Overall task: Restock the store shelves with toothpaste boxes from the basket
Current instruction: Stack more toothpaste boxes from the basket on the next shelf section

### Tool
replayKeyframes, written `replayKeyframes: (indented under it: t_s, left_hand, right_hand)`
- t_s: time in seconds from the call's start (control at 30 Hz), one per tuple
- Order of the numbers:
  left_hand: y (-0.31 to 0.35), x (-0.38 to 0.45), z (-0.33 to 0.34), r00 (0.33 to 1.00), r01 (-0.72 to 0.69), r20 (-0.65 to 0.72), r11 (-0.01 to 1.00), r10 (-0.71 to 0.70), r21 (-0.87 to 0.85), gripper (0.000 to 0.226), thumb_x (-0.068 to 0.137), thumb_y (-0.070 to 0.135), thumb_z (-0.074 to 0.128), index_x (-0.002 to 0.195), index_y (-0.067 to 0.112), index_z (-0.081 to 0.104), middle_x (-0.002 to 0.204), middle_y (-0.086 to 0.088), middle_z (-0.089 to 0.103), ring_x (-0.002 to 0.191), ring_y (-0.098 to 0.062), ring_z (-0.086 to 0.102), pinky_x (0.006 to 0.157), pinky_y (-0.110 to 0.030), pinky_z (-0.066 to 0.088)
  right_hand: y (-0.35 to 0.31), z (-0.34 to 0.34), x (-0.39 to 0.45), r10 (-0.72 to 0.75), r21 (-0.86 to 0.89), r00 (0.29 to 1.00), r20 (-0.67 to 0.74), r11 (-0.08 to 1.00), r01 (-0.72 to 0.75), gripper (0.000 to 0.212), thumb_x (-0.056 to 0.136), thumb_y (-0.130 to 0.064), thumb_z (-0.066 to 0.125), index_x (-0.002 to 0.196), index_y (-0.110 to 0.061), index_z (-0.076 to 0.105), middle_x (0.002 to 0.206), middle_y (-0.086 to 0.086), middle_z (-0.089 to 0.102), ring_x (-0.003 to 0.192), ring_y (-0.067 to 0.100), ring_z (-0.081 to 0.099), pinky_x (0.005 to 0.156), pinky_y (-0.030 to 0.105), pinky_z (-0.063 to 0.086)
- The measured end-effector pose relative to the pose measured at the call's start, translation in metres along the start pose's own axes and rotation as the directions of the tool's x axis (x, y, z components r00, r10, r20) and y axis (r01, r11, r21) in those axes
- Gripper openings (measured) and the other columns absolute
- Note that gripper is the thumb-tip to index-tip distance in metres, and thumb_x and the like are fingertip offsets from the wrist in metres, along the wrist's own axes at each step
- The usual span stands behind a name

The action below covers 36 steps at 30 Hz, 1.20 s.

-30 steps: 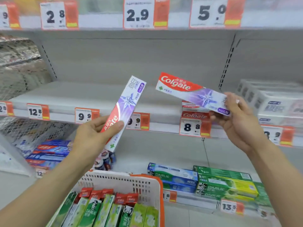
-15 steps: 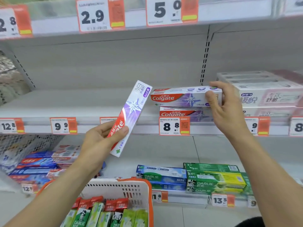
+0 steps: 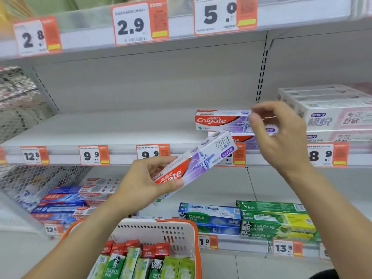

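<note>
Holding one purple-and-white toothpaste box (image 3: 193,164) tilted, lower end pinched between thumb and curled fingers of the left hand (image 3: 145,184), upper end pointing toward the middle shelf (image 3: 112,129). Just beyond, two matching boxes already stacked on that shelf, the top box (image 3: 221,120) lying flat and square on the lower box (image 3: 243,140), of which only a strip shows. Right hand (image 3: 281,135) hovering in front of the stack, fingers loosely curled, gripping nothing, seemingly clear of the top box. Judged from this: restocking well under way but far from finished, with two boxes shelved, one in hand, and much of the shelf to the left bare. Below, a white basket (image 3: 181,234) with an orange rim, carrying roughly ten upright green and red boxes (image 3: 141,262), exact count unclear since the view cuts them off. To the right on the middle shelf, a pile of pale pink boxes (image 3: 332,113).
</note>
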<state>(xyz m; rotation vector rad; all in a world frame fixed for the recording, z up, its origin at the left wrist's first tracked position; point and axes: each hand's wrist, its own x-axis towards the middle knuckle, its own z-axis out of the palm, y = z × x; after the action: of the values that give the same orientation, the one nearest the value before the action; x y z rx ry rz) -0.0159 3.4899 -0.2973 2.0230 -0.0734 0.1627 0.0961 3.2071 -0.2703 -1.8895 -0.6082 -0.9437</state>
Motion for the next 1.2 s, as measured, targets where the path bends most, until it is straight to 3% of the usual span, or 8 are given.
replayKeyframes:
  t_s: [0.13,0.27,0.4,0.53,0.63,0.83,1.07,1.2]
  left_hand:
    - [0.011,-0.004,-0.006,1.0,0.01,0.002,0.987,-0.011,0.16,0.052,0.062,0.032,0.09,0.11,0.037,0.071,0.098,0.019,0.075,0.09,-0.01,0.073,0.071,-0.024,0.059]
    - [0.024,-0.009,-0.007,0.998,-0.025,0.06,0.899,-0.001,0.437,0.053,0.064,0.037,0.091,0.107,0.05,0.065,0.093,0.035,0.068,0.089,0.011,0.066,0.07,-0.008,0.05]
    - [0.032,0.002,-0.011,0.985,-0.084,-0.052,0.716,0.166,0.693,0.066,0.061,0.074,0.075,0.116,0.039,0.069,0.106,0.025,0.067,0.09,0.001,0.065,0.078,-0.021,0.055]
    - [0.04,0.028,0.004,0.929,-0.046,-0.306,0.887,0.207,0.459,0.079,0.062,0.056,0.081,0.131,0.026,0.056,0.111,0.013,0.06,0.09,0.004,0.059,0.067,-0.007,0.043]
    - [0.04,0.061,0.025,0.94,-0.044,-0.326,0.986,0.096,0.164,0.086,0.067,0.05,0.077,0.141,0.018,0.048,0.116,0.012,0.061,0.097,0.003,0.063,0.076,-0.01,0.053]
    - [0.038,0.11,0.071,0.911,-0.143,-0.396,0.989,0.114,-0.043,0.064,0.084,0.023,0.078,0.141,0.007,0.053,0.123,0.0,0.069,0.102,0.001,0.066,0.095,-0.018,0.052]
    - [0.029,0.117,0.097,0.859,-0.162,-0.485,0.986,0.164,0.046,0.065,0.081,0.041,0.078,0.14,0.022,0.056,0.15,0.0,0.049,0.136,-0.014,0.047,0.114,-0.04,0.04]
    - [0.029,0.121,0.1,0.946,-0.082,-0.32,0.993,0.052,-0.081,0.103,0.079,0.031,0.082,0.158,0.024,0.017,0.15,0.002,0.044,0.121,0.003,0.052,0.09,-0.006,0.044]
  right_hand:
    - [-0.025,0.013,-0.021,-0.053,0.089,0.831,0.554,0.996,0.004,0.056,0.085,-0.054,0.068,0.136,-0.034,0.054,0.122,-0.015,0.058,0.114,0.0,0.054,0.094,0.01,0.041]
    - [-0.005,0.022,-0.035,-0.019,-0.042,0.7,0.714,0.997,0.07,0.057,0.08,-0.057,0.074,0.132,-0.038,0.058,0.119,-0.015,0.057,0.108,0.001,0.052,0.097,0.021,0.043]
    - [-0.003,0.013,-0.03,-0.062,0.078,0.818,0.572,0.997,0.021,0.033,0.082,-0.048,0.074,0.106,-0.026,0.074,0.105,-0.011,0.068,0.099,0.004,0.06,0.09,0.024,0.047]
    - [0.006,-0.007,-0.015,-0.131,0.039,0.945,0.301,0.991,0.125,0.026,0.086,-0.029,0.074,0.106,-0.012,0.073,0.11,-0.007,0.068,0.108,0.011,0.058,0.096,0.015,0.041]
    - [0.02,-0.013,-0.009,-0.133,-0.072,0.967,0.217,0.986,0.152,0.022,0.092,-0.018,0.07,0.111,-0.008,0.069,0.116,0.003,0.064,0.112,0.018,0.056,0.1,0.013,0.036]
    - [0.049,-0.01,-0.001,-0.123,-0.156,0.988,0.093,0.978,0.136,0.023,0.096,-0.026,0.061,0.11,-0.008,0.067,0.113,0.006,0.059,0.114,0.025,0.05,0.101,0.029,0.04]
    - [0.07,-0.005,0.0,-0.055,-0.269,0.996,0.071,0.961,0.072,0.023,0.096,-0.025,0.063,0.114,-0.01,0.066,0.116,0.001,0.065,0.122,0.024,0.045,0.105,0.033,0.04]
    - [0.073,-0.006,-0.002,0.033,-0.284,0.979,0.203,0.958,0.027,0.035,0.093,-0.015,0.068,0.127,-0.011,0.062,0.134,0.003,0.057,0.132,0.022,0.042,0.113,0.033,0.035]
